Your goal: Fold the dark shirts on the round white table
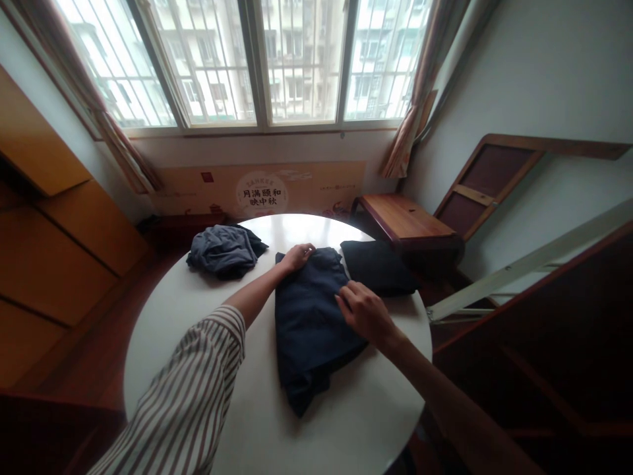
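A dark navy garment [314, 316] lies folded over on the round white table, its lower corner pointing toward me. At its far edge my left hand [298, 256] is closed, fingers bent on the cloth near the waist-like end. My right hand [366, 313] is curled at the garment's right side, thumb and fingers drawn together on the fabric; the exact grip is partly hidden. Just beyond that hand rests a folded black garment [380, 267]. To the left sits a crumpled grey garment [222, 251], with darker cloth tucked behind it.
The white table [173, 349] has a curved edge on both sides. Past it, a low wooden stool-like table [408, 218] stands before the wall. Orange-brown cabinets [74, 251] are at left, a pale slanted rail [519, 267] at right, and barred windows [301, 59] ahead.
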Demonstrator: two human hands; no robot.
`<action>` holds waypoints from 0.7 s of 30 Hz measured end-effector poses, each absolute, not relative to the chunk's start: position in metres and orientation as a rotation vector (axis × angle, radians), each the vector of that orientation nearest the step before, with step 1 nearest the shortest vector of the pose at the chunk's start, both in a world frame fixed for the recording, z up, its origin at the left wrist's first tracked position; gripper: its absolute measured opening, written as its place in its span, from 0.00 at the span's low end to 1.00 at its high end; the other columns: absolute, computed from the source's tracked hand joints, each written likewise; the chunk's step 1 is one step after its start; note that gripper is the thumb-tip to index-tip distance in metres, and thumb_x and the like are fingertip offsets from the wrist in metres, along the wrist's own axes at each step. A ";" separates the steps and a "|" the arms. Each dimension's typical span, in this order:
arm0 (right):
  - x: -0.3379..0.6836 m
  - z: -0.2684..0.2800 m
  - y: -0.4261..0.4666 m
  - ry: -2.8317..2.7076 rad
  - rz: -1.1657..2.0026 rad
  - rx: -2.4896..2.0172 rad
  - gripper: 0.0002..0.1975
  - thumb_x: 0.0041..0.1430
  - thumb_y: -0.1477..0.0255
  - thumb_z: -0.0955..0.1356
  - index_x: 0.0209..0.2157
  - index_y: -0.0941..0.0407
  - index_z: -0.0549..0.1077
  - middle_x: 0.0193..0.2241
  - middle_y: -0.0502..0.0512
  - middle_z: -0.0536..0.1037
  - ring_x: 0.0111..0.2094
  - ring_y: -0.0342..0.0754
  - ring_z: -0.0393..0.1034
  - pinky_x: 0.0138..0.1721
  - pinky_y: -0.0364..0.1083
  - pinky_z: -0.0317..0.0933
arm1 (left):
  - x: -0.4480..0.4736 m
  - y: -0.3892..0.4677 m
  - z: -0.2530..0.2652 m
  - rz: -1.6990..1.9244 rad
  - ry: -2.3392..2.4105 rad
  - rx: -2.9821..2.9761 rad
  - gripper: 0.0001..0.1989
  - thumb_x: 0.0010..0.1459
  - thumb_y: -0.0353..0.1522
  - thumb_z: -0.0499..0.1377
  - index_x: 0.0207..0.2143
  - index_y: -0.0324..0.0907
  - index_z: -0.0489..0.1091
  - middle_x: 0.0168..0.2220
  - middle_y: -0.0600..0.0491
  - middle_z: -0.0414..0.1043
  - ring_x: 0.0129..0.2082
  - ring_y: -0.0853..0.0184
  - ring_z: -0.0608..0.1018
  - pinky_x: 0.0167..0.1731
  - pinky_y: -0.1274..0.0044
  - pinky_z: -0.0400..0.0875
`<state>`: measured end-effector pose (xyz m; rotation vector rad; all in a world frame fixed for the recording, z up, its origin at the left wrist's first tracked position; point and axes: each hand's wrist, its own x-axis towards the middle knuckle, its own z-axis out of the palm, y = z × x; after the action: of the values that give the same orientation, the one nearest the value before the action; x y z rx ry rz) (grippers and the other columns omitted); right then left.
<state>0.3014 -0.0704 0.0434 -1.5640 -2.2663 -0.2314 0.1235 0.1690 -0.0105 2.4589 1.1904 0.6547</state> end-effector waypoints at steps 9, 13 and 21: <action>0.218 0.021 -0.018 -2.802 0.323 -0.977 0.29 0.69 0.54 0.58 0.66 0.52 0.59 0.68 0.59 0.54 0.69 0.60 0.44 0.65 0.64 0.40 | 0.114 0.176 -0.013 0.558 1.282 2.520 0.11 0.66 0.29 0.53 0.46 0.40 0.74 0.45 0.46 0.76 0.45 0.62 0.78 0.49 0.72 0.70; 0.218 0.017 -0.062 -2.837 0.508 -0.801 0.28 0.69 0.52 0.57 0.66 0.47 0.60 0.70 0.54 0.48 0.70 0.59 0.35 0.66 0.64 0.32 | 0.111 0.178 -0.013 0.531 1.313 2.534 0.12 0.67 0.31 0.52 0.46 0.42 0.74 0.46 0.47 0.75 0.44 0.62 0.78 0.45 0.74 0.71; 0.213 0.037 -0.119 -2.778 0.684 -0.360 0.22 0.68 0.59 0.63 0.58 0.54 0.69 0.59 0.59 0.70 0.63 0.51 0.59 0.67 0.60 0.37 | 0.120 0.153 0.002 0.576 1.495 2.577 0.13 0.67 0.32 0.51 0.47 0.41 0.74 0.49 0.43 0.72 0.51 0.56 0.73 0.52 0.65 0.65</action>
<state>0.2132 -0.1189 0.0371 -0.3598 -2.7783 0.6839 0.1196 0.1527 0.0023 2.5766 1.4946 0.5758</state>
